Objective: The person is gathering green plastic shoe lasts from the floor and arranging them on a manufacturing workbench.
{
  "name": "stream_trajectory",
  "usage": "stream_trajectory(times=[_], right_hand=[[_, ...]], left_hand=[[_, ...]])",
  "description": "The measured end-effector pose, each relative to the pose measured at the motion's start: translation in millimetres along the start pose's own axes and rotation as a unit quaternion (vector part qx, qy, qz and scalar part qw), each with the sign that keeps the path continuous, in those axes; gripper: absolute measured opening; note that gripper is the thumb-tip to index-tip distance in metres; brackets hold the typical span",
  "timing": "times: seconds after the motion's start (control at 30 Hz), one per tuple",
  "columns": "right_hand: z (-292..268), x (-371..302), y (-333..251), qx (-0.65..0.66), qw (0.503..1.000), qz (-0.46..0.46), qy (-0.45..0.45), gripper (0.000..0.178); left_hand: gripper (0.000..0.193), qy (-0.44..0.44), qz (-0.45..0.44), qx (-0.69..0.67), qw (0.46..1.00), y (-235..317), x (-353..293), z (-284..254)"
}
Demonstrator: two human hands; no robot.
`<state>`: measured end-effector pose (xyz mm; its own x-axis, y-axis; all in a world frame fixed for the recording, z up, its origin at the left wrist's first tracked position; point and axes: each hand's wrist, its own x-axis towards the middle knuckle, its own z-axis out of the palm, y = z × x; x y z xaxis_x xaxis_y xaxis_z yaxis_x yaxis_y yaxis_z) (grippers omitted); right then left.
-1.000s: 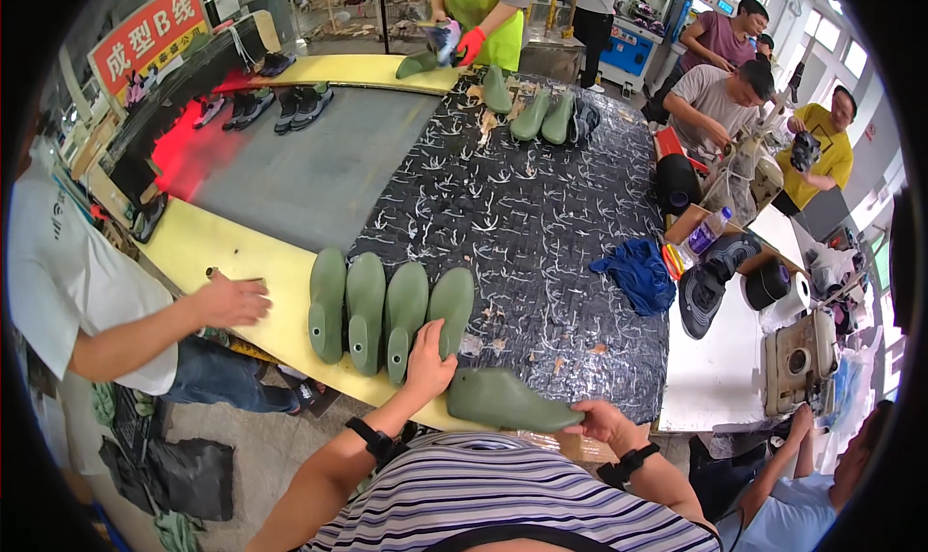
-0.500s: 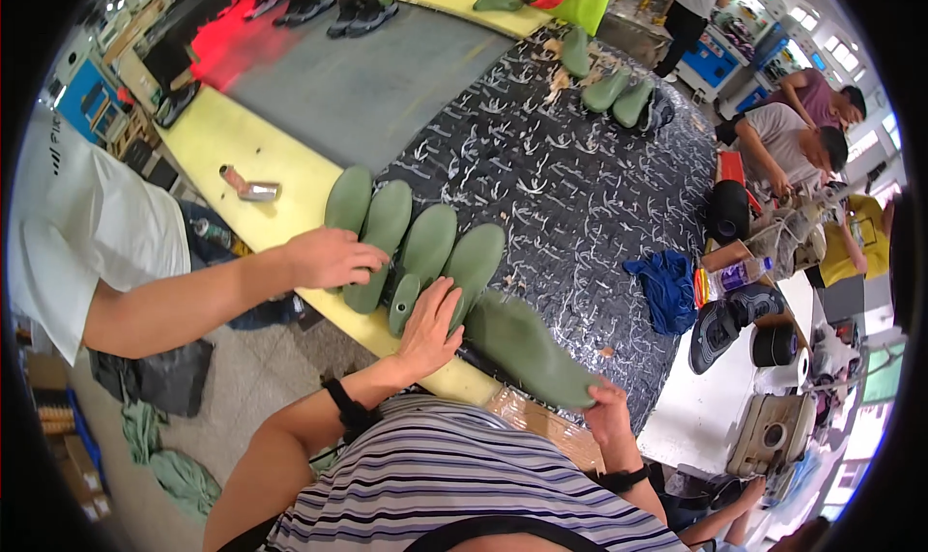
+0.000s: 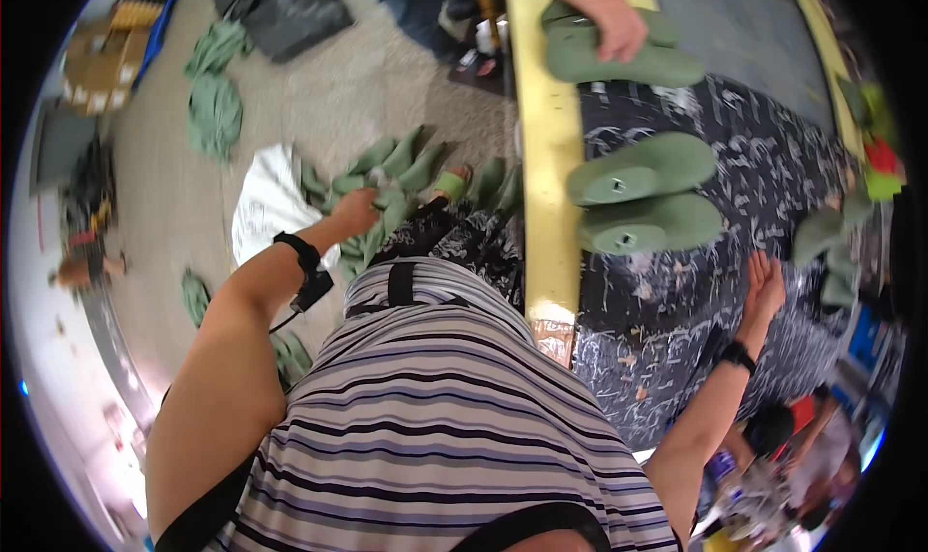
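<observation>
Head view is showing the left hand [image 3: 356,214] apparently selecting piled green lasts [image 3: 420,168], grip impossible to tell, likely needing a firm hold next, the right hand [image 3: 764,286] hanging empty, loosely unfurled.

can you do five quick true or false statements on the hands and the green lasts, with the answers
1. The left hand is at a pile of smooth green foot-shaped lasts near the floor. True.
2. The right hand is gripping a last. False: its fingers are spread and no object shows in it.
3. A co-worker's hand is on a green last by the table's yellow edge strip. True.
4. Four lasts lie between the right hand and the co-worker's hand. False: two green lasts lie there.
5. Only the left wrist wears a band. False: both wear black bands.
</observation>
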<state>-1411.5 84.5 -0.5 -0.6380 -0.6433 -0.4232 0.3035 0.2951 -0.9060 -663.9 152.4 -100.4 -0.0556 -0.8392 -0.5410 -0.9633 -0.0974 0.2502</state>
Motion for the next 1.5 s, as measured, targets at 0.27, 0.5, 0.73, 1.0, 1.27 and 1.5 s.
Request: stream_trajectory(times=[0.27,0.5,0.73,1.0,1.27,1.5], right_hand=[[172.3,-218.3,12.0,-0.108,0.98,-0.093,-0.138,0.032],[445.0,-301.0,247.9,-0.256,0.731,0.245,-0.583,0.03],[535.0,-191.0,563.1,-0.578,0.424,-0.142,-0.682,0.042],[600.4,-89.2,756.2,-0.59,0.314,-0.383,-0.638,0.062],[616.2,-75.4,860.6,-0.567,0.271,-0.382,-0.678,0.056],[592.7,-77.2,834.8,-0.618,0.239,-0.231,-0.713,0.05]], left_hand=[[0.03,-0.203,-0.204,-0.094,0.953,-170.6,-64.0,104.9],[0.036,-0.047,-0.176,-0.246,0.952,-195.9,68.4,171.9],[0.039,0.005,-0.166,-0.344,0.924,-289.5,246.4,223.7],[0.025,0.162,-0.215,-0.188,0.945,-373.5,296.9,329.1],[0.049,0.005,-0.235,0.081,0.969,-488.9,325.8,328.2],[0.046,0.177,-0.17,0.006,0.969,-434.6,274.3,353.1]])
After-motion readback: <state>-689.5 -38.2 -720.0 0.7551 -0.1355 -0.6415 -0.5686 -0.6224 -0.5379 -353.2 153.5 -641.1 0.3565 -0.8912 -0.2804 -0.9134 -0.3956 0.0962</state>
